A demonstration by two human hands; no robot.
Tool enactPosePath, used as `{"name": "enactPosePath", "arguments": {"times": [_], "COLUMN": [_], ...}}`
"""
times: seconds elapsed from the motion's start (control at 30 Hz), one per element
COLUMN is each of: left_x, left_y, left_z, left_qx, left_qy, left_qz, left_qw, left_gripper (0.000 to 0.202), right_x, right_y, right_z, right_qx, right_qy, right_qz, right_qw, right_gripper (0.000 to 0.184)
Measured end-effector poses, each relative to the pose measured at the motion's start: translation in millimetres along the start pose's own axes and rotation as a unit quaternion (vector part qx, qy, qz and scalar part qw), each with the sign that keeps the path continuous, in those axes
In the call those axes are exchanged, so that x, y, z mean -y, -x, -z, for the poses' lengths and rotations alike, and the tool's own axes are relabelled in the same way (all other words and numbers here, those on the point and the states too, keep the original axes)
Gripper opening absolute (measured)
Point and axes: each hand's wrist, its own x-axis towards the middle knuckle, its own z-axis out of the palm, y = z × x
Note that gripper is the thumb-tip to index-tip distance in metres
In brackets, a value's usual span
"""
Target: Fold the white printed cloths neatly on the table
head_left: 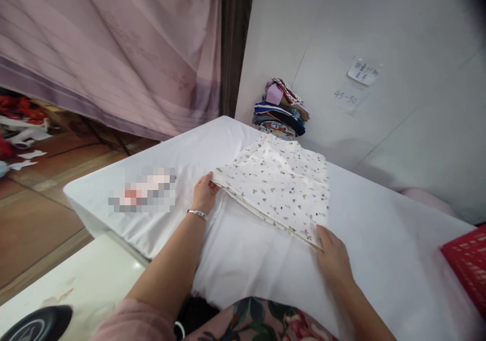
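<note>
A white garment with a small floral print [279,184] lies folded on the white table [379,239]. My left hand [204,193] pinches its near left corner, fingers closed on the cloth; a silver bracelet is on that wrist. My right hand [332,252] grips the near right corner, thumb on top of the hem. The garment's edge stretches straight between both hands.
A stack of folded clothes [281,109] stands at the table's far edge against the white wall. A red basket [469,262] sits at the right edge. A pink curtain [114,52] hangs at the left, above a brown tiled floor. A blurred patch lies on the table's left part.
</note>
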Motion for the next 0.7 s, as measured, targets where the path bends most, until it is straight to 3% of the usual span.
{"name": "enactPosePath", "arguments": {"times": [0.17,0.43,0.7], "left_x": [1.6,2.3,0.8], "left_y": [-2.9,-6.5,-6.1], "left_z": [-0.7,0.0,-3.6], "left_qx": [0.001,-0.002,-0.016], "left_qy": [0.005,-0.007,-0.007], "left_qz": [0.002,0.01,0.011], "left_qw": [1.0,1.0,1.0], "left_gripper": [0.01,0.012,0.011], "right_x": [-5.2,31.5,36.6], "right_y": [7.3,-23.5,-41.1], "right_z": [4.4,9.6,9.2], "right_qx": [-0.011,-0.02,0.015], "right_qy": [-0.062,-0.078,-0.095], "right_qz": [0.02,0.102,0.081], "right_qw": [0.998,0.991,0.992], "right_gripper": [0.043,0.028,0.028]}}
